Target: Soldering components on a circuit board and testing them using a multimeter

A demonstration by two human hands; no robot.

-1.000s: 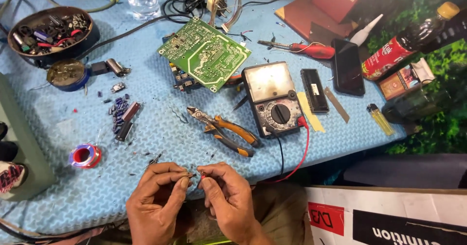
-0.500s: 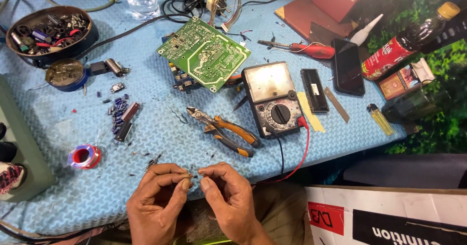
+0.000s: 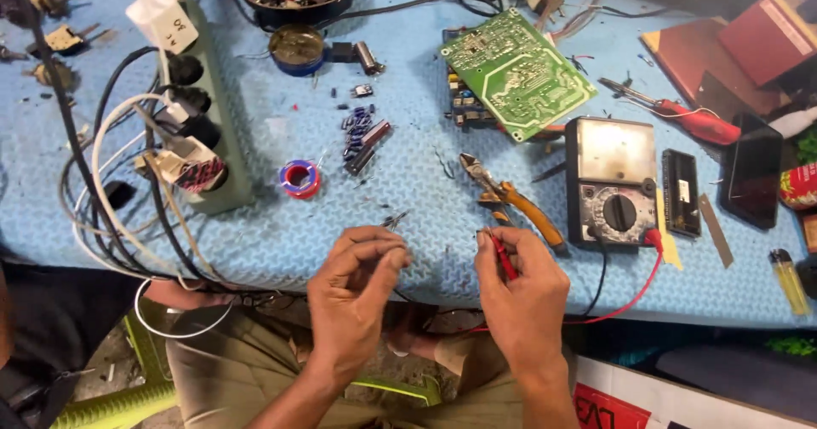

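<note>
My right hand (image 3: 521,291) is at the front edge of the blue mat (image 3: 281,242) and pinches a red test probe (image 3: 502,255). The probe's red lead (image 3: 631,297) loops back to the grey multimeter (image 3: 613,182) just to the right. My left hand (image 3: 357,286) is a short way to the left, its fingertips pinched on something small and dark that is mostly hidden. A thin black wire (image 3: 408,298) runs below the two hands. Orange-handled pliers (image 3: 515,201) lie just beyond my right hand.
A green circuit board (image 3: 515,71) lies at the back. A power strip (image 3: 204,131) with plugs and tangled cables takes up the left side. Between them are a red solder spool (image 3: 299,178) and loose capacitors (image 3: 366,133). A red screwdriver (image 3: 698,122), black phone (image 3: 753,178) and yellow lighter (image 3: 790,280) lie on the right.
The view has swung left and the power strip has come into sight. My hands have drawn apart, and the red probe now shows in my right hand.
</note>
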